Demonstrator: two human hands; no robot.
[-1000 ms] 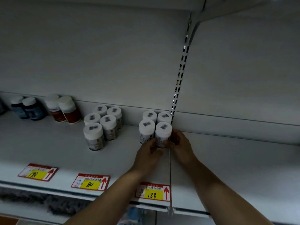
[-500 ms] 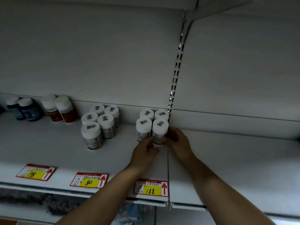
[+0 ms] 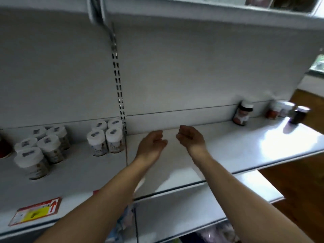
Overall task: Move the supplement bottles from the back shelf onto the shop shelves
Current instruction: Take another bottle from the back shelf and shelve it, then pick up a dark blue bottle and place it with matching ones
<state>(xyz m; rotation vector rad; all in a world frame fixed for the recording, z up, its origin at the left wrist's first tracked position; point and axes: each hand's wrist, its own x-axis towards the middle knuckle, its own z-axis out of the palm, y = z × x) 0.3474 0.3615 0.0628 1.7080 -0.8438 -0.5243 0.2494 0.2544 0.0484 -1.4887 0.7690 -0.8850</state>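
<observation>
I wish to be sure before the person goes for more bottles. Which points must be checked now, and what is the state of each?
1. Left hand free: ok, fingers relaxed, holds nothing.
2. Right hand free: ok, holds nothing.
3. Four white-capped plastic supplement bottles beside the slotted metal upright stand upright: ok.
4. Both hands apart from those bottles: ok.
5. Bare room on the white metal shelf right of the upright: ok.
6. Bottles left on the back shelf: cannot tell, out of view.
</observation>
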